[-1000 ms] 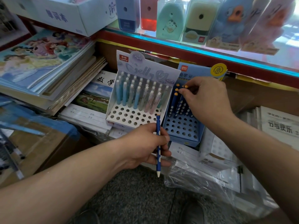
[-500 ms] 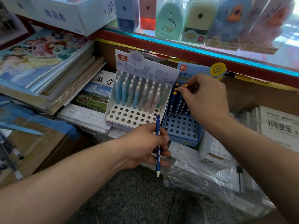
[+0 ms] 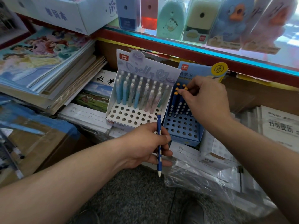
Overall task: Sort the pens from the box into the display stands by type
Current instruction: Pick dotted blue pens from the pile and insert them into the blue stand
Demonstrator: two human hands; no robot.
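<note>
My left hand (image 3: 148,145) grips a dark blue pen with white dots (image 3: 159,149), held upright with its white tip down, in front of both stands. The white display stand (image 3: 129,116) holds several pastel blue and pink pens (image 3: 139,92) in its back rows; its front holes show. To its right, the blue display stand (image 3: 181,128) holds several dark blue pens with orange tops (image 3: 177,101) at the back. My right hand (image 3: 205,101) hovers over these, fingertips pinching the top of one of them.
Stacks of notebooks and picture books (image 3: 45,67) lie to the left. A red-edged glass shelf (image 3: 194,50) with boxed sharpeners runs above. Clear plastic wrapping (image 3: 202,178) and white boxes (image 3: 216,152) lie at lower right; a cardboard box (image 3: 32,139) at left.
My right hand's fingers have shifted slightly among the orange pen tops. My left hand with its pen has stayed put.
</note>
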